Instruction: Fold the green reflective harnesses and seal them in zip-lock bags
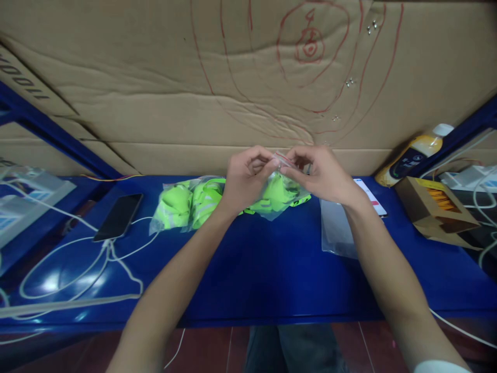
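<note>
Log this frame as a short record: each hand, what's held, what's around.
left hand: fingers pinching the top of a bag
right hand: fingers on the same top edge
bag: clear, something bright green inside
left side: two green-filled bags, black phone, white cables
right side: flat clear bag partly hidden by the forearm, lit phone, bottle, open box
behind: cardboard with red rings
surface: blue table

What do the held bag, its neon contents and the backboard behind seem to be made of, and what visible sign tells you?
Held bag: thin, clear, probably plastic film, since the neon shows through it. Neon contents: likely bright fabric, bunched in soft folds. Backboard: apparently matte brown cardboard, judging by its creases and fold lines.
</note>
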Demonstrator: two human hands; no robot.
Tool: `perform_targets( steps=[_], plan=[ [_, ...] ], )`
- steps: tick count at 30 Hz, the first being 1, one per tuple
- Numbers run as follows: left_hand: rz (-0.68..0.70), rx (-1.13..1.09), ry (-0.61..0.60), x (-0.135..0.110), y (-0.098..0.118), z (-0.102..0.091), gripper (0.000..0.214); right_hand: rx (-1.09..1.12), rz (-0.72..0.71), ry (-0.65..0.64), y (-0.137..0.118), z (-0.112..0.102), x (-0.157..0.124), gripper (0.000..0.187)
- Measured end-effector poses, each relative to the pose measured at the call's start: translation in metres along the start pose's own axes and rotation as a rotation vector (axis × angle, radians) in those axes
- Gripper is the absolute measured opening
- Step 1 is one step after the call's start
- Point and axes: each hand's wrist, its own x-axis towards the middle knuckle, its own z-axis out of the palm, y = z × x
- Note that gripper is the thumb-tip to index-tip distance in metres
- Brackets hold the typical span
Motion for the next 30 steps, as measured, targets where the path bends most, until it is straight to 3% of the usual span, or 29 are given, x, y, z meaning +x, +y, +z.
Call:
perform_targets(
  steps=[5,12,17,21,30],
  plan=[
    [0.011,-0.036,-0.046,0.000,0.000,0.001,0.029,0.094,0.024,-0.027,0.002,0.002,0.001,0.041],
    [0.014,-0.028,-0.019,0.000,0.008,0.003,0.034,0.210,0.052,0.043,0.002,0.005,0.002,0.042],
    [-0.004,-0.018,0.006,0.000,0.013,0.004,0.033,0.286,0.077,0.014,0.004,0.006,0.003,0.047],
    [-0.031,-0.013,0.035,0.000,0.012,0.004,0.030,0.270,0.079,0.016,0.005,0.007,0.004,0.046],
    [0.045,0.037,0.042,-0.002,0.005,0.002,0.027,0.280,0.015,0.048,0.004,0.011,0.002,0.044]
  ],
)
